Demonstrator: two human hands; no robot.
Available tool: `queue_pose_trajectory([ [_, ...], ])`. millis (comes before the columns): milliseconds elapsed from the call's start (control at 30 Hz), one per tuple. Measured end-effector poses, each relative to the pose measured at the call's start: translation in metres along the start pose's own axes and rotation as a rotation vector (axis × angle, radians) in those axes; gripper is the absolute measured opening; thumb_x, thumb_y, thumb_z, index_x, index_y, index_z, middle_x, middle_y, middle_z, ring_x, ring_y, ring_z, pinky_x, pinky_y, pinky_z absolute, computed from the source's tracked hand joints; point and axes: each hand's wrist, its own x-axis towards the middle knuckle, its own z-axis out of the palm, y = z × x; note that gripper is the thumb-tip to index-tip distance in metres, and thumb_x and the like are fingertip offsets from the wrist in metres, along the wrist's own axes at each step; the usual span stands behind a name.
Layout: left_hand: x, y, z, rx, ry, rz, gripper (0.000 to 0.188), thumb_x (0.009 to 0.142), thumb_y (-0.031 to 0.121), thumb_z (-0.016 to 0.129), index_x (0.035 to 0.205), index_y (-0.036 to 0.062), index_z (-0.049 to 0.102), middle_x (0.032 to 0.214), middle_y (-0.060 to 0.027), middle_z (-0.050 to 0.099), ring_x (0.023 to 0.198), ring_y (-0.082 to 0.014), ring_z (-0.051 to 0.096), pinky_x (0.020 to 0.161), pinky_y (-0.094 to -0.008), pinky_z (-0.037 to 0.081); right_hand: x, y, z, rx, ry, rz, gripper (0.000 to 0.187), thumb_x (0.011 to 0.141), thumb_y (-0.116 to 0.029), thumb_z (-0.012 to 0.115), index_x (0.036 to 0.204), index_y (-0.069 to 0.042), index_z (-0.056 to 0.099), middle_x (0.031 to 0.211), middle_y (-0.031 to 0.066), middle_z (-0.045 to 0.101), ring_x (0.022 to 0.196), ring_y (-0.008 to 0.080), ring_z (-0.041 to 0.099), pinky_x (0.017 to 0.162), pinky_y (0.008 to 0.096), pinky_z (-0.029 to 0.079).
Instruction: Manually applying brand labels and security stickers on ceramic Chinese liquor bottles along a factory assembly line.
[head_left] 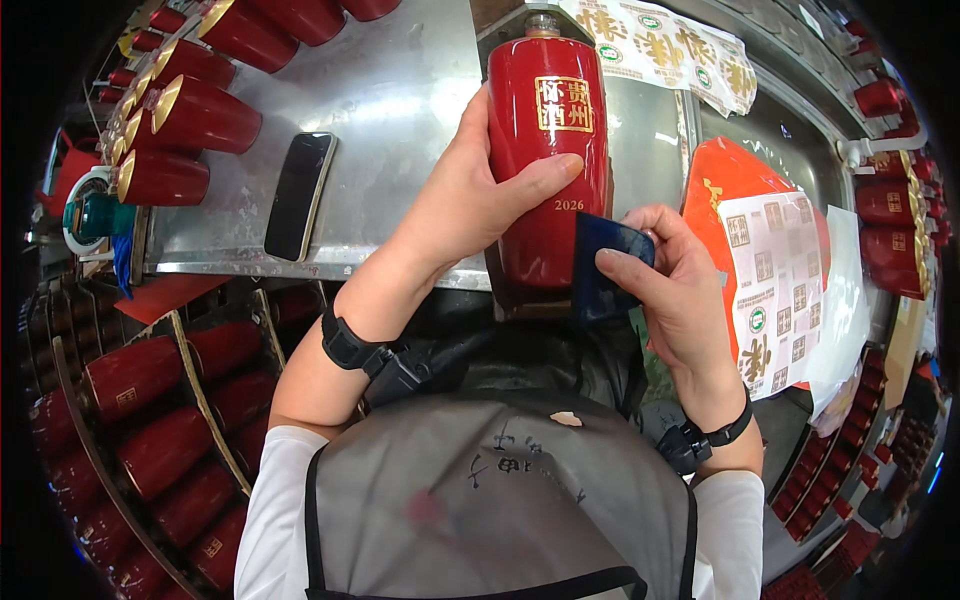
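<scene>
A glossy red bottle (530, 120) with gold lettering lies on its side at the edge of the metal table, its clear neck pointing away from me. My left hand (500, 185) is wrapped round its left side, the thumb pressed across the front. Between the thumb and fingers of my right hand (675, 270) is a dark blue flat scraper (605, 265). The scraper's left edge is against or just over the bottle's lower right side; whether it touches, I cannot tell. The bottle's underside is hidden.
A black phone (301, 197) lies left on the metal table (390, 130). Several red bottles (205, 113) line the far left. Gold transfer sheets (665, 50) lie at the back; another printed sheet (775, 280) rests on orange sheeting (725, 170) at right. Racked bottles (165, 440) fill the lower left.
</scene>
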Motion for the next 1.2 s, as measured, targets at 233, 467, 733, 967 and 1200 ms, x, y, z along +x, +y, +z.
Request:
queue_pose_trajectory([
  [233, 0.001, 0.0, 0.001, -0.126, 0.063, -0.023, 0.066, 0.09, 0.021, 0.069, 0.141, -0.0014, 0.033, 0.123, -0.0125, 0.059, 0.11, -0.017, 0.059, 0.094, -0.0326, 0.05, 0.009, -0.007, -0.004, 0.012, 0.028, 0.032, 0.018, 0.094, -0.011, 0.063, 0.108, -0.003, 0.055, 0.084, 0.0016, 0.063, 0.072, 0.0058, 0.06, 0.066, 0.0188, 0.049],
  [467, 0.001, -0.004, 0.005, -0.071, 0.125, 0.051, 0.061, 0.092, 0.018, 0.067, 0.14, -0.0032, 0.035, 0.12, -0.012, 0.06, 0.106, -0.0159, 0.06, 0.092, -0.0307, 0.05, 0.042, -0.005, 0.009, -0.264, 0.022, -0.105, 0.053, 0.092, -0.019, 0.07, 0.134, 0.002, 0.045, 0.07, -0.0037, 0.055, 0.066, 0.0014, 0.051, 0.061, 0.0172, 0.042],
  [733, 0.0, 0.0, 0.002, -0.054, 0.107, 0.031, 0.06, 0.089, 0.017, 0.068, 0.137, -0.0026, 0.038, 0.119, -0.0127, 0.06, 0.107, -0.0173, 0.06, 0.092, -0.0314, 0.05, 0.043, -0.01, 0.012, -0.276, -0.009, -0.075, 0.064, 0.086, -0.013, 0.075, 0.139, 0.002, 0.043, 0.068, -0.0077, 0.046, 0.063, -0.0006, 0.045, 0.061, 0.0159, 0.036],
  [967, 0.003, -0.002, 0.001, -0.056, 0.098, 0.042, 0.06, 0.089, 0.017, 0.068, 0.137, -0.0022, 0.038, 0.119, -0.0129, 0.06, 0.107, -0.0175, 0.06, 0.092, -0.0319, 0.05, 0.043, -0.01, 0.01, -0.272, -0.01, -0.081, 0.064, 0.086, -0.011, 0.075, 0.139, 0.003, 0.042, 0.068, -0.0073, 0.048, 0.064, -0.0005, 0.046, 0.063, 0.0154, 0.037],
  [1200, 0.0, -0.003, -0.002, -0.052, 0.036, 0.06, 0.086, 0.08, 0.023, 0.077, 0.144, -0.0017, 0.026, 0.125, -0.0151, 0.056, 0.113, -0.02, 0.058, 0.096, -0.0345, 0.048, 0.063, -0.04, -0.028, -0.45, 0.035, -0.226, 0.044, 0.1, -0.037, 0.053, 0.125, -0.001, 0.059, 0.098, 0.0029, 0.062, 0.077, 0.0041, 0.052, 0.07, 0.0186, 0.043],
])
